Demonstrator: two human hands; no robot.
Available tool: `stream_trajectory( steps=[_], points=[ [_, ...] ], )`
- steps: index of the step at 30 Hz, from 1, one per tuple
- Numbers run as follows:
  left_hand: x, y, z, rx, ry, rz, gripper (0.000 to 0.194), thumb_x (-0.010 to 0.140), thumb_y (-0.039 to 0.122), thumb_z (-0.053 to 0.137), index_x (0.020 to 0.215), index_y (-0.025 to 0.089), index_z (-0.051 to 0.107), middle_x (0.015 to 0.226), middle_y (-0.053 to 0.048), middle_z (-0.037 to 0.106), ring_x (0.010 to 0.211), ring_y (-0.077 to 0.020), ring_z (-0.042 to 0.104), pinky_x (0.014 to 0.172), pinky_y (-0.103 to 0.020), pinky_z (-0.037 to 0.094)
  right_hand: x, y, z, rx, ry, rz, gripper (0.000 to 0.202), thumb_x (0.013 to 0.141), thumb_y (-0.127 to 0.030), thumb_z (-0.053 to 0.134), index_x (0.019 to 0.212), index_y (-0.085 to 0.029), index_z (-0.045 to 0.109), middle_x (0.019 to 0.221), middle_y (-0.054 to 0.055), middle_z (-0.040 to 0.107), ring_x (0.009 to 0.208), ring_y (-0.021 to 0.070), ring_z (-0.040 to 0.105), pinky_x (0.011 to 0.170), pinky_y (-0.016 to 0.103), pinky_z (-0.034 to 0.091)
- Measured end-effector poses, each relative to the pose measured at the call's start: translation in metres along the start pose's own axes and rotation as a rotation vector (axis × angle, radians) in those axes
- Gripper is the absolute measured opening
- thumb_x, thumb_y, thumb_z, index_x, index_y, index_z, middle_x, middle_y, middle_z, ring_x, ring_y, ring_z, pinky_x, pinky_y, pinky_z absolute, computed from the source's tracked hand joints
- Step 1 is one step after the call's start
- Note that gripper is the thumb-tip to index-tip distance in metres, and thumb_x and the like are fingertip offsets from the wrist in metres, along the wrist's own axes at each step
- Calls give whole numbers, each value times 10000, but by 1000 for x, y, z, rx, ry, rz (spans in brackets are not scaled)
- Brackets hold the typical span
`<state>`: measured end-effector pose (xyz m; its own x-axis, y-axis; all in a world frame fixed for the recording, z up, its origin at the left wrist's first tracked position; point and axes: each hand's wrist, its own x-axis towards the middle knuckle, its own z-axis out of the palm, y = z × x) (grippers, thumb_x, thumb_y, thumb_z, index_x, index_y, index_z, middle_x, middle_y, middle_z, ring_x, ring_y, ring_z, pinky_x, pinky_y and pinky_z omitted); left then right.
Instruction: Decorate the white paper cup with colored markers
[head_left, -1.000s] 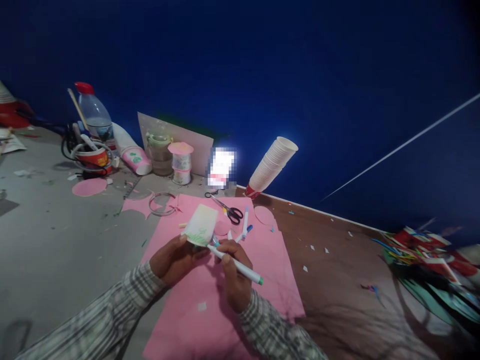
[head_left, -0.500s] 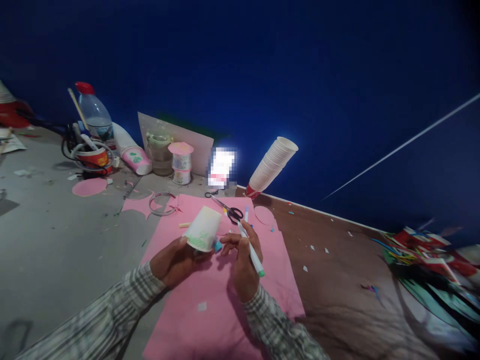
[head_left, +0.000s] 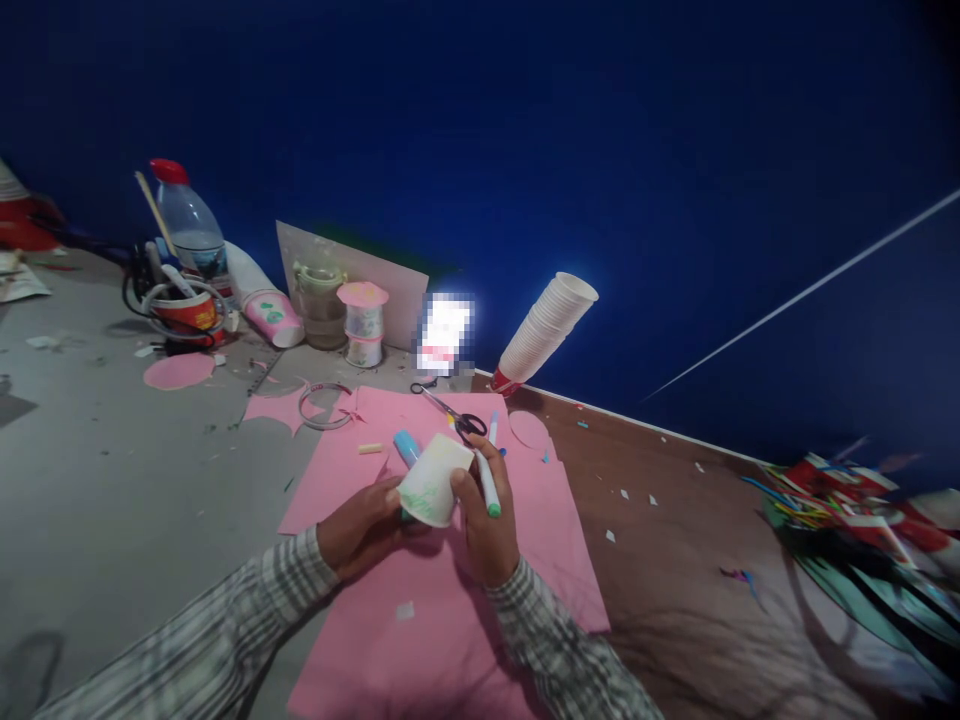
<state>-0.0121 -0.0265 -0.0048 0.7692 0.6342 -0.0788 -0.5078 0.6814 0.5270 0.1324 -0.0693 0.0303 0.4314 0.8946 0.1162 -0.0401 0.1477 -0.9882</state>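
My left hand [head_left: 361, 530] grips a white paper cup [head_left: 436, 482], tilted with its wide rim toward me. Green marks show on the cup's side near that rim. A white marker with a green end [head_left: 488, 488] is held between the fingers of my right hand [head_left: 491, 540], whose thumb touches the cup's right side. Just behind the cup lies a blue cylinder [head_left: 406, 447] on pink paper [head_left: 435, 665]. Scissors with black handles [head_left: 471, 424] lie beyond my right hand. Something dark green shows under the cup, partly hidden by my left fingers.
A tall leaning stack of paper cups [head_left: 544, 330] stands at the back, right of a bright blurred screen [head_left: 444, 332]. Left of it are a decorated cup tower [head_left: 364, 330], a glass jar [head_left: 321, 310] and a bottle [head_left: 193, 235]. Paper scraps [head_left: 289, 410] lie about.
The cup has moved right, toward my right hand, whose thumb now touches it. The marker has shifted slightly up and left. The blue cylinder behind the cup has come into fuller view.
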Motion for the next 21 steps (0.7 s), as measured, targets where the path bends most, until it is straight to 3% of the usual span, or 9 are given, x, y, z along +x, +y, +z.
stream_trajectory(
  steps=[8, 15, 21],
  points=[
    [4, 0, 8, 122, 50, 59, 472, 535, 176, 713, 991, 132, 598, 814, -118, 664, 748, -261, 563, 620, -333, 437, 0, 7, 1, -114, 69, -4, 496, 698, -303, 631, 1163, -211, 485, 896, 50, 616, 761, 246, 589, 660, 359, 504],
    [5, -5, -3, 222, 63, 38, 433, 569, 134, 681, 993, 131, 598, 844, -131, 669, 815, -322, 563, 770, -448, 397, -2, 12, 3, -75, 30, 16, 511, 710, -297, 637, 1185, -212, 467, 934, 71, 623, 766, 245, 612, 650, 359, 519],
    [5, 0, 0, 208, 95, 94, 508, 559, 183, 691, 1048, 103, 576, 991, -195, 645, 959, -369, 515, 858, -480, 347, 0, 6, -1, 16, 141, -193, 396, 811, -346, 501, 1193, -247, 462, 952, 71, 617, 814, 251, 607, 715, 422, 505]
  ],
)
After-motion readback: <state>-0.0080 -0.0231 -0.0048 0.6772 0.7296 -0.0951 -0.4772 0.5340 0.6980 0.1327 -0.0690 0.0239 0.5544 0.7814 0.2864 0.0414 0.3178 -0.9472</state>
